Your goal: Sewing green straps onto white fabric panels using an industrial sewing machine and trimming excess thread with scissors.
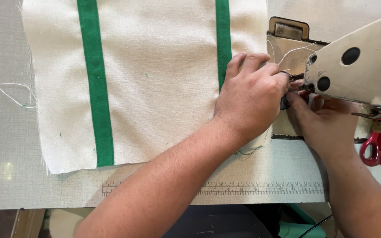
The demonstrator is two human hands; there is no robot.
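A cream fabric panel [155, 79] with two green vertical stripes [95, 88] lies flat on the table. My left hand [250, 99] rests on the panel's right edge, fingers curled toward the needle area of a cream sewing machine head [358, 66]. My right hand [323, 123] sits under the machine head, fingers pinched near the needle beside a small dark part [284, 102]. A white thread [294, 49] runs from the machine toward my fingers. What the fingertips pinch is hidden.
Red-handled scissors [379, 147] lie at the right under the machine. A printed ruler [252, 189] runs along the table's front edge. A metal plate [289, 31] sits behind the needle. Loose white threads [12, 94] trail off the panel's left edge.
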